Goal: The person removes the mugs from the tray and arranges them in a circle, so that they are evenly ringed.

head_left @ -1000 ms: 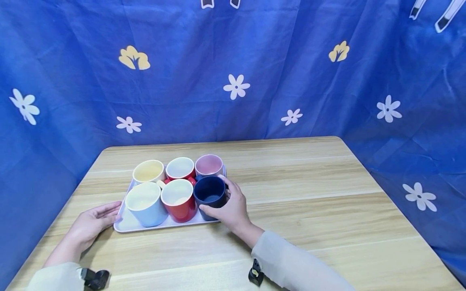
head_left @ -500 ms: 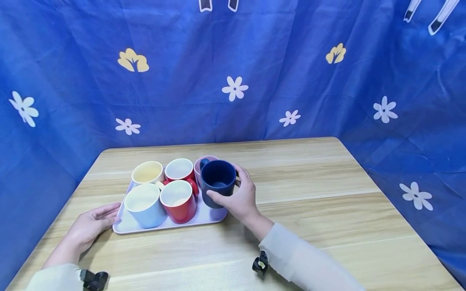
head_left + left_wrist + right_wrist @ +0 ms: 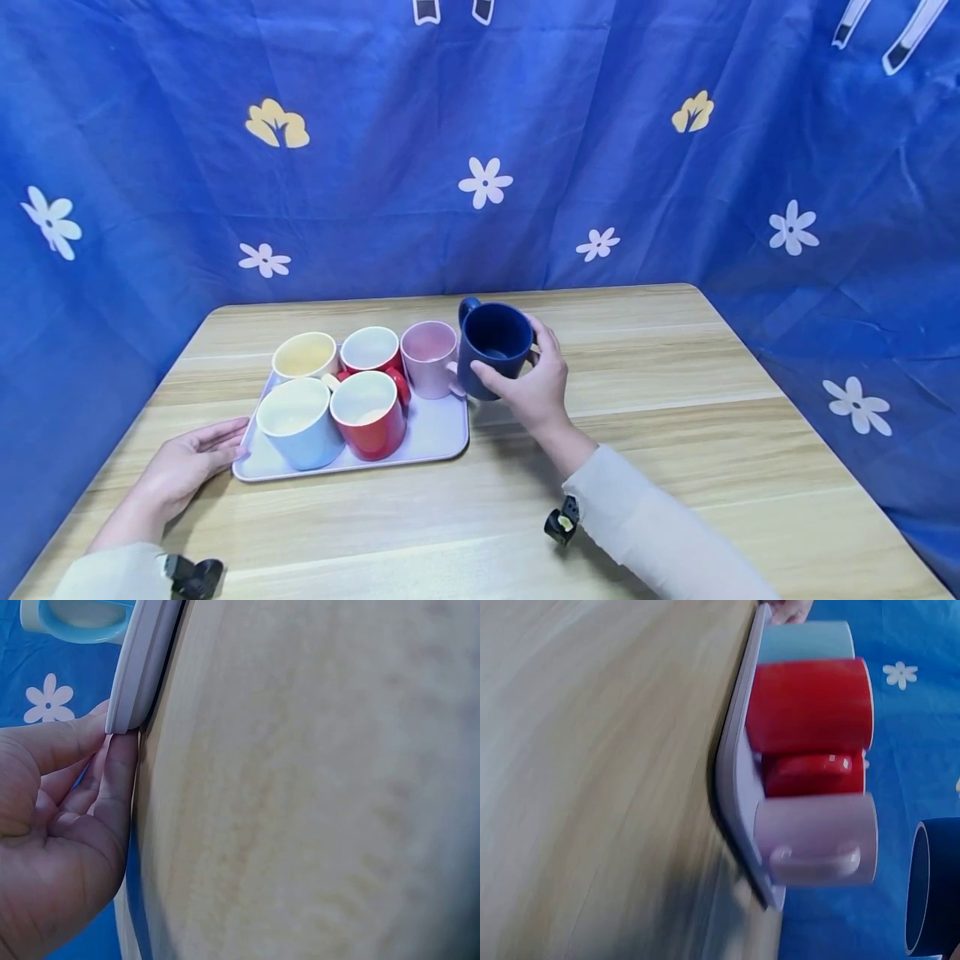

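Navy mug (image 3: pixel 493 348) lifted rightward, upright

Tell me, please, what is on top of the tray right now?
Five mugs stand on the tray: yellow, light blue, two red, and pink. Its front right corner is bare. The tray surface beneath the mugs is covered.

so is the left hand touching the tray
Touching. The left wrist view shows the left hand's fingertips pressed against the tray's rim, with no gap.
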### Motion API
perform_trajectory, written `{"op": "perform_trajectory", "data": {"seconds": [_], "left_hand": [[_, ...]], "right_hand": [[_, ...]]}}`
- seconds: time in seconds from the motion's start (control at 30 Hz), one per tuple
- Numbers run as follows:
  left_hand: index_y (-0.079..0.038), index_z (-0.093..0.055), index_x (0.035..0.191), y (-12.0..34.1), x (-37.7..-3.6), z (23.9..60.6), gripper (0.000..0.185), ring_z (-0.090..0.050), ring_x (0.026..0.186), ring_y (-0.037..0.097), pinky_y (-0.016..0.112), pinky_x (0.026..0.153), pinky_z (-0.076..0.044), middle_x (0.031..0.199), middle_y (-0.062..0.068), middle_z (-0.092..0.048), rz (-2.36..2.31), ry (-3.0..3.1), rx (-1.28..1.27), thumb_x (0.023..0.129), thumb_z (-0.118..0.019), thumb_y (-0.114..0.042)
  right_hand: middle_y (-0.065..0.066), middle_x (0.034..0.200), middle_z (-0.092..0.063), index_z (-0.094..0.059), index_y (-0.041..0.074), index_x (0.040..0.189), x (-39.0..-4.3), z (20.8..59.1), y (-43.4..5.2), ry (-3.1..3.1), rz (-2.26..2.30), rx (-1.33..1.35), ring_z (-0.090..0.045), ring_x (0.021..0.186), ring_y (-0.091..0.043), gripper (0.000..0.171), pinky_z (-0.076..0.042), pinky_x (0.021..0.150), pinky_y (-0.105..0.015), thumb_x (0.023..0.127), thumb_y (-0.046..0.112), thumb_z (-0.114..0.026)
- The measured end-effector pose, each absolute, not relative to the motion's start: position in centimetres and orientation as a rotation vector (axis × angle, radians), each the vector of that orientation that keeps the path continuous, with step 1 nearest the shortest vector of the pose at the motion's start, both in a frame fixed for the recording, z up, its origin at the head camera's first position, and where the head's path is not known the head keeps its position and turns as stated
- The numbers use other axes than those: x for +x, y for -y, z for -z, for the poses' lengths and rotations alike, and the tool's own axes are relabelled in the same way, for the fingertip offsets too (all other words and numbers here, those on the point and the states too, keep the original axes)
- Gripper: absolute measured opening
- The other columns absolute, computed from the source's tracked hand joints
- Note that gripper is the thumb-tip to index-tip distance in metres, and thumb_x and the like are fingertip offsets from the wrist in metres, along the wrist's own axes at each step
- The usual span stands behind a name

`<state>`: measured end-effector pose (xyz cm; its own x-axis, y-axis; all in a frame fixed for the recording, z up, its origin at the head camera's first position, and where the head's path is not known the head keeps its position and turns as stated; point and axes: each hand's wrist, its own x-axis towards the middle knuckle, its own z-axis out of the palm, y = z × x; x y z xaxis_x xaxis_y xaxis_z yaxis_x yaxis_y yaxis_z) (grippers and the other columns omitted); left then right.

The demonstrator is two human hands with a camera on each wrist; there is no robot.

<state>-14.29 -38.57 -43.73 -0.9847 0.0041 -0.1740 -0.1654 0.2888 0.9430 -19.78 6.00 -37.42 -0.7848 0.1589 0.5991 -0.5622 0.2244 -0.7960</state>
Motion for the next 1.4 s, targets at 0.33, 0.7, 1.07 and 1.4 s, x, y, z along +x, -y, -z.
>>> {"op": "perform_trajectory", "data": {"seconds": [0.33, 0.7, 1.07, 1.4], "left_hand": [[0.023, -0.023, 0.136, 38.7, -14.3, 43.7, 0.069, -0.056, 0.089, -0.01, 0.013, 0.077, -0.051, 0.1, -0.018, -0.063, -1.773, -2.404, -0.16, 0.09, -0.066, -0.006], [0.023, -0.024, 0.136, 38.7, -14.2, 43.9, 0.067, -0.056, 0.09, -0.01, 0.013, 0.077, -0.051, 0.1, -0.019, -0.063, -1.764, -2.415, -0.14, 0.091, -0.065, -0.007], [0.025, -0.026, 0.133, 38.6, -14.3, 43.9, 0.065, -0.058, 0.09, -0.007, 0.014, 0.077, -0.051, 0.097, -0.019, -0.063, -1.864, -2.346, -0.135, 0.089, -0.066, -0.003], [0.026, -0.025, 0.134, 38.6, -14.2, 43.7, 0.064, -0.058, 0.091, -0.007, 0.013, 0.078, -0.051, 0.1, -0.016, -0.064, -1.846, -2.37, -0.124, 0.09, -0.064, -0.002]], "right_hand": [[-0.009, 0.12, -0.057, -0.056, 0.006, 0.128, -21.0, 38.7, -8.4, 1.924, -1.598, 0.255, -0.055, 0.104, -0.025, 0.077, -0.053, 0.083, -0.046, 0.062, 0.025, -0.09], [-0.011, 0.12, -0.056, -0.055, 0.004, 0.128, -22.6, 40.7, -10.0, 2.049, -1.533, 0.102, -0.053, 0.106, -0.023, 0.077, -0.052, 0.085, -0.039, 0.064, 0.028, -0.089], [-0.011, 0.121, -0.054, -0.054, 0.007, 0.129, -25.0, 42.1, -11.9, 2.187, -1.462, -0.065, -0.05, 0.11, -0.025, 0.079, -0.043, 0.094, -0.041, 0.065, 0.038, -0.088], [-0.013, 0.119, -0.054, -0.054, 0.005, 0.128, -27.4, 42.6, -13.3, 2.223, -1.407, -0.144, -0.05, 0.11, -0.027, 0.08, -0.04, 0.097, -0.042, 0.064, 0.04, -0.088]]}}
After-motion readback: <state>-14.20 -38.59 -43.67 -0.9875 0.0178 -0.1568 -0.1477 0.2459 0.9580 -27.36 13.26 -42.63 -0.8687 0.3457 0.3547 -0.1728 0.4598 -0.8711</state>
